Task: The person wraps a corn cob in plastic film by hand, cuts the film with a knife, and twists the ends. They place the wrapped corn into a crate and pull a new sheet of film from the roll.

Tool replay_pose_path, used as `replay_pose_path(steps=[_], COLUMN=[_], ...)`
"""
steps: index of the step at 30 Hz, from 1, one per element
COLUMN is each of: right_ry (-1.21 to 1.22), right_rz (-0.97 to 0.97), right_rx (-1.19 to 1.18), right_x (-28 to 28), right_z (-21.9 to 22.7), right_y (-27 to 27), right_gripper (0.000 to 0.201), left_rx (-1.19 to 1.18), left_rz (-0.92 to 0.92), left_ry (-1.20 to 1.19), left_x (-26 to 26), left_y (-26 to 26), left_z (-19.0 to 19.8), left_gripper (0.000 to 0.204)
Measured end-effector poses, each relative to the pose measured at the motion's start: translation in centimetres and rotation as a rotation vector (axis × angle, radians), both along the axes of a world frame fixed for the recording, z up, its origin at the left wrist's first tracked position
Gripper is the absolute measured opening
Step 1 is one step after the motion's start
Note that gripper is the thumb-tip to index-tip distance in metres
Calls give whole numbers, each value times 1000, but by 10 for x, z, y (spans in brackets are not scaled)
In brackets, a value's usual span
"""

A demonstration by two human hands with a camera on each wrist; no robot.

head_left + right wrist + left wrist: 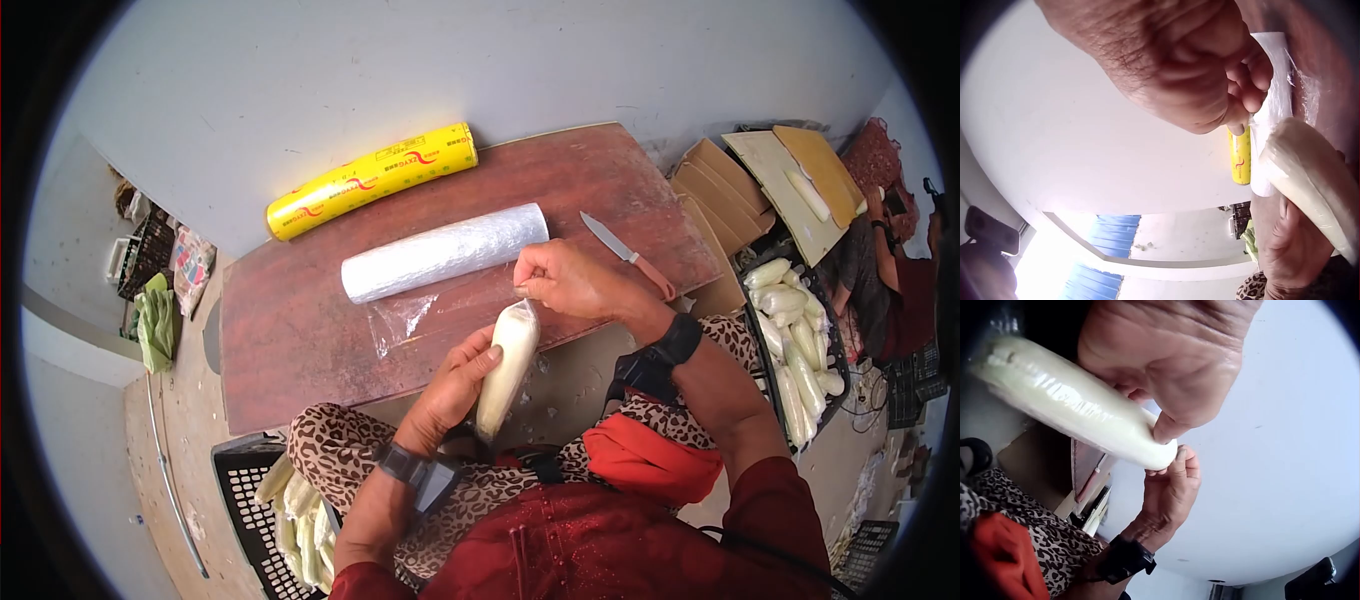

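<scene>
My left hand (455, 385) holds a long, pale vegetable (508, 365) wrapped in clear film, its upper end tilted away from me. The thumb lies along its side in the head view. At that upper end, my right hand (565, 280) pinches the cling film (524, 304) between thumb and curled fingers. In the right wrist view, the film stretches from the right fingertips to the vegetable's rounded tip (1291, 134). Just beyond the hands, a roll of cling film (445, 252) lies on the reddish-brown table (300, 350), with a loose sheet (400, 325) trailing from it.
A yellow printed roll (375, 180) lies along the table's wall side. A knife (625, 252) with a pink handle rests at right. Black crates of wrapped vegetables stand left (240, 500) and right (840, 375) of my legs. Cardboard boxes (720, 190) stand beyond the table's right edge.
</scene>
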State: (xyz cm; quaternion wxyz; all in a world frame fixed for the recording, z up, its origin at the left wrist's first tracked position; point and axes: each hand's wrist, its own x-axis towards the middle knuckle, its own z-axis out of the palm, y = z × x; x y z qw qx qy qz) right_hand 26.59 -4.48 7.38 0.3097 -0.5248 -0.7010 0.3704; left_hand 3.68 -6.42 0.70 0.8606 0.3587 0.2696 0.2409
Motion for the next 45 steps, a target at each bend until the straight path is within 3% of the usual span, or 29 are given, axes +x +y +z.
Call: replay_pose_path(steps=[6, 9, 12, 18, 21, 24, 27, 33, 36, 39, 45], right_ry=[79, 146, 137, 120, 119, 127, 149, 200, 143, 110, 69], right_rz=[-5, 23, 17, -21, -24, -14, 15, 51, 10, -28, -32], right_rx=[-64, -108, -44, -70, -89, -104, -122, -123, -104, -82, -99], right_x=[-3, -7, -7, 2, 0, -2, -4, -10, -10, -5, -4], right_z=[-2, 0, -5, -14, -10, -9, -11, -12, -11, -16, -16], right_y=[-2, -3, -3, 3, 3, 1, 1, -1, -1, 3, 3], right_gripper=[10, 10, 10, 8, 9, 11, 12, 15, 17, 16, 15], left_rx=[117, 207, 185, -51, -15, 75, -85, 80, 72, -86, 84], left_rz=[-138, -83, -99, 54, 74, 20, -109, -76, -80, -52, -35], left_ry=[116, 88, 68, -138, -93, -44, -37, -34, -12, -149, -2], left_x=[-5, -1, 1, 0, 1, 3, -5, 4, 4, 3, 3], left_y=[4, -2, -1, 3, 2, 2, 4, 0, 0, 4, 2], left_z=[-1, -4, -5, -11, -7, 1, -7, -11, -8, -10, -2], left_gripper=[64, 63, 55, 48, 44, 53, 61, 62, 54, 52, 45])
